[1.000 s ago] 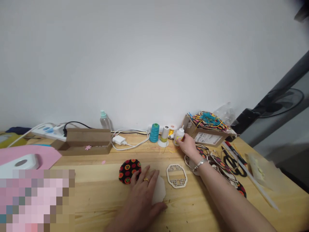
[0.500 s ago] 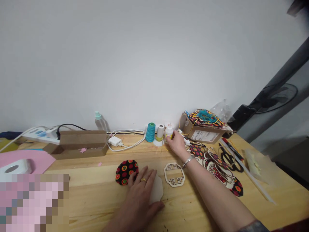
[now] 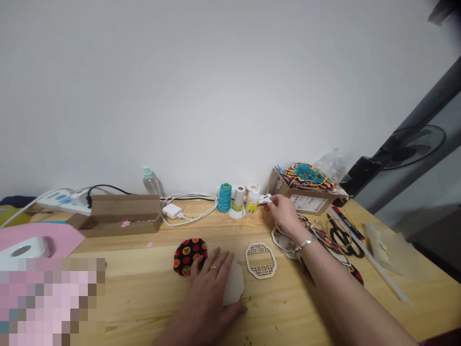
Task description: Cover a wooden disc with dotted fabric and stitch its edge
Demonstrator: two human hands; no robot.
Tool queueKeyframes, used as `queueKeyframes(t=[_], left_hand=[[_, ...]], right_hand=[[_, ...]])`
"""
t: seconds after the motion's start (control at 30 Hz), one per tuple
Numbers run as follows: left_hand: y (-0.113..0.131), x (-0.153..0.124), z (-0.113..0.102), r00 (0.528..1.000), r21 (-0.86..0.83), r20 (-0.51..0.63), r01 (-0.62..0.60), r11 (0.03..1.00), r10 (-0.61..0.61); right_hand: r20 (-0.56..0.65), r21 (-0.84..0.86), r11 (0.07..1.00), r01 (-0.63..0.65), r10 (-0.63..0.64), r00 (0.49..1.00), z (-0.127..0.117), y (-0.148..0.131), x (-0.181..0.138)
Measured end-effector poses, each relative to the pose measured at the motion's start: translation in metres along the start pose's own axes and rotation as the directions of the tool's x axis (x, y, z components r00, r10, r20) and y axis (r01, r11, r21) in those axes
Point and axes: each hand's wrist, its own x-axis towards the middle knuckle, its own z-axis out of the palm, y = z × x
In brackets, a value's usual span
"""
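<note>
My left hand [image 3: 212, 286] lies flat with its fingers stretched over a pale card piece [image 3: 235, 283]. Left of its fingertips is a round patch of black fabric with red and orange flowers [image 3: 188, 257]. My right hand [image 3: 284, 211] reaches to the back of the table, thumb and fingers pinched together at a small white object [image 3: 265, 198] that is partly hidden. Just left of it stands a white glue bottle with a yellow label [image 3: 253, 203], apart from the fingers. A cut-out wooden lattice frame [image 3: 260, 246] lies flat between my hands.
Thread spools, one teal [image 3: 224, 198], stand by the wall. A cardboard box [image 3: 306, 203] holds fabric and threads. Lattice and fabric pieces [image 3: 284, 241] lie under my right forearm, near black scissors [image 3: 342, 238]. An open brown box [image 3: 126, 211] and white cable [image 3: 196, 221] are left.
My right hand has let go of the glue bottle and moved right to the white object by the cardboard box. My left hand has stayed on the card piece.
</note>
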Motion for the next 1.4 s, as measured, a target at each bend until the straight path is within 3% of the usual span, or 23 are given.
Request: queueKeyframes(t=[0.17,0.57,0.83,0.97,1.03,1.17,1.27,1.4], left_hand=[[0.006,-0.001,-0.009,0.996,0.013,-0.060,0.068,0.998,-0.067],[0.006,-0.005,-0.008,0.997,-0.100,-0.040,0.066,0.993,-0.071],[0.005,-0.004,-0.004,1.000,-0.132,0.006,-0.004,0.991,0.005],[0.001,-0.001,0.000,0.996,-0.030,-0.077,-0.044,0.999,0.041],[0.000,0.001,0.000,0.985,0.038,-0.172,0.018,0.999,-0.012],[0.003,0.004,-0.008,0.923,0.127,-0.314,0.271,0.954,-0.221],[0.006,0.005,-0.010,0.899,0.169,-0.310,0.373,0.912,-0.310],[0.003,0.007,-0.007,0.900,0.239,-0.283,0.402,0.884,-0.332]], right_hand=[[0.088,-0.038,0.997,0.063,-0.059,0.994,-0.013,-0.003,-0.014],[0.286,0.013,0.977,0.211,-0.206,0.936,0.024,-0.060,-0.050],[0.276,-0.065,0.988,0.143,-0.120,0.954,0.020,-0.048,-0.050],[0.264,-0.116,0.982,0.149,-0.114,0.958,0.014,-0.042,-0.060],[0.270,-0.125,0.974,0.189,-0.150,0.951,0.010,-0.043,-0.070],[0.289,-0.121,0.946,0.302,-0.257,0.922,0.003,-0.046,-0.095],[0.344,-0.150,0.924,0.352,-0.285,0.895,0.000,-0.043,-0.107],[0.405,-0.144,0.921,0.363,-0.280,0.870,0.002,-0.039,-0.114]])
